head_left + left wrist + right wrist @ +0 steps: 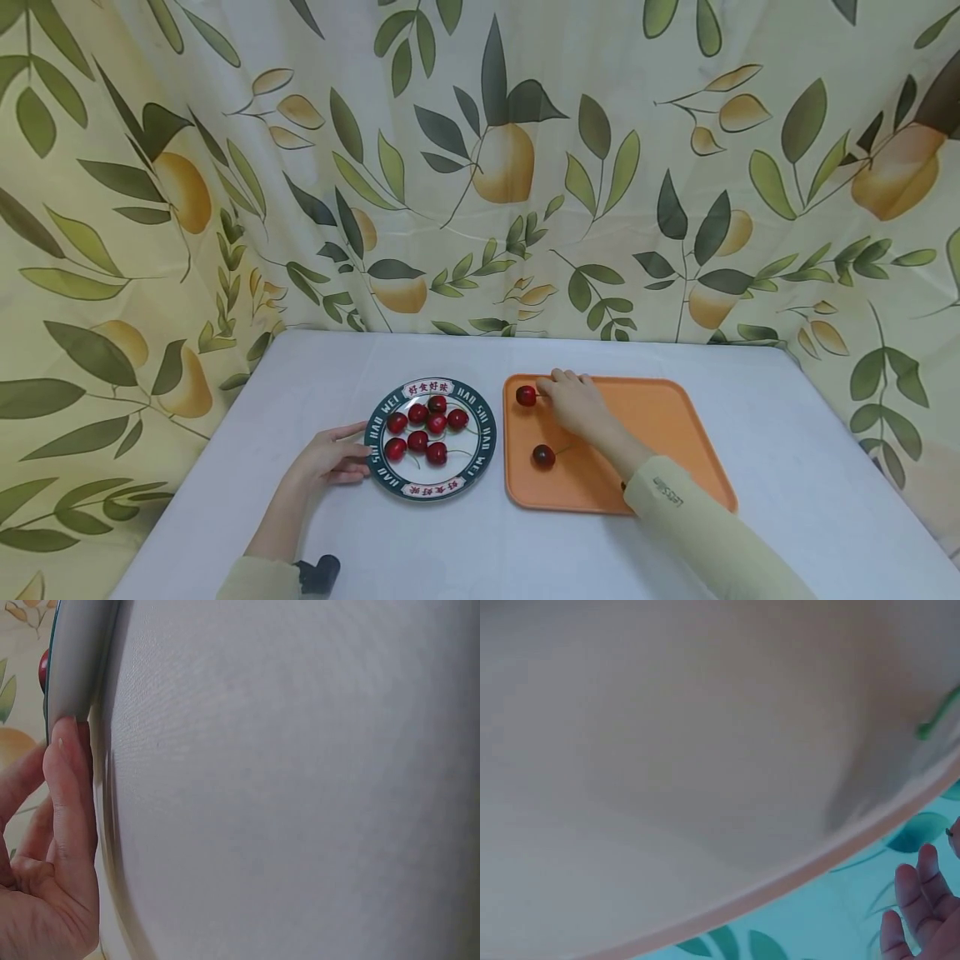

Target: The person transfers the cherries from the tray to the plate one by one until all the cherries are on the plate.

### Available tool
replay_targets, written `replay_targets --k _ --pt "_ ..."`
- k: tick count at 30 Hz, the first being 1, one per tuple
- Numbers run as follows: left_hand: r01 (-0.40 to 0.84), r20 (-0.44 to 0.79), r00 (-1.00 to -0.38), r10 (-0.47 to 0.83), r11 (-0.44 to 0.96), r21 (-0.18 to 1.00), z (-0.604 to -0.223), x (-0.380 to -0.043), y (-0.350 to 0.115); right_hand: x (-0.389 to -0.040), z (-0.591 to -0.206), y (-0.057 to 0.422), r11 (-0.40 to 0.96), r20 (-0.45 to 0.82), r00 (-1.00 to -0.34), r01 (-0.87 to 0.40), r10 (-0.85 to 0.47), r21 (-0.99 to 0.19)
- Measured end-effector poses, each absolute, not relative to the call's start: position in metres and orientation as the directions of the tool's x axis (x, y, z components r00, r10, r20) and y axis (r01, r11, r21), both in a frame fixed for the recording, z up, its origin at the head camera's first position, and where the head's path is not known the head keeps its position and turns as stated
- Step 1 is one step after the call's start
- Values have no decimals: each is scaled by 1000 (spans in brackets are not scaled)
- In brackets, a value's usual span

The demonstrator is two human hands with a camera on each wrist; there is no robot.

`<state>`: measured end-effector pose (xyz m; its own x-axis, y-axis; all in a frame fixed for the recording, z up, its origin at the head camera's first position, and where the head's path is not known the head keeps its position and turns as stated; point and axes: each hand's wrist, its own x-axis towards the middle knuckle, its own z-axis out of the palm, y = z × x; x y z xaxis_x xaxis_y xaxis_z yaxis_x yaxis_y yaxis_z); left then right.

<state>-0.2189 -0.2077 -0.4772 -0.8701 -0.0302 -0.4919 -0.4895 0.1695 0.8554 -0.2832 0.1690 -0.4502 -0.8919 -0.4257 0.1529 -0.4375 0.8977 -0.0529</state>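
A round plate (480,475) with a dark lettered rim holds several red cherries (417,442), stems attached. My left hand (333,458) is at its left edge, fingers fairly straight and fingertips against the rim. In the left wrist view, a finger (69,795) touches the plate's outer side (79,660) below the rim. Over the orange tray (622,400), my right hand (576,404) pinches the stem of a red cherry (526,396) near the tray's far left corner. A darker cherry (543,456) lies nearer on the tray. In the right wrist view, the hand (926,904) shows only partly.
Plate and tray stand side by side on a white-covered table (442,550), with a narrow gap between them. A curtain (480,250) printed with fruit and leaves hangs behind. A black device (321,573) sits at my left wrist.
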Motion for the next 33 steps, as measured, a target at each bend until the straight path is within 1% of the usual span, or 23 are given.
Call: replay_targets --k 6,14,20,27,33 --pt "-487 -489 -872 -31 165 858 -478 -219 -208 -275 -437 152 897 136 -894 -438 -427 -65" --pt "-491 -493 -869 -32 166 855 -478 -219 -208 -262 -429 130 872 128 -873 -482 -470 -86" --pt "-489 -491 -871 -34 165 856 -478 -219 -207 -256 -431 115 852 129 -853 -518 -506 -78" --pt "-488 -489 -872 -36 165 857 -478 -219 -207 -249 -435 100 838 87 -839 -542 -537 -59" --pt "-489 -491 -871 -30 164 857 -478 -220 -208 -246 -443 89 824 79 -823 -566 -563 -29"
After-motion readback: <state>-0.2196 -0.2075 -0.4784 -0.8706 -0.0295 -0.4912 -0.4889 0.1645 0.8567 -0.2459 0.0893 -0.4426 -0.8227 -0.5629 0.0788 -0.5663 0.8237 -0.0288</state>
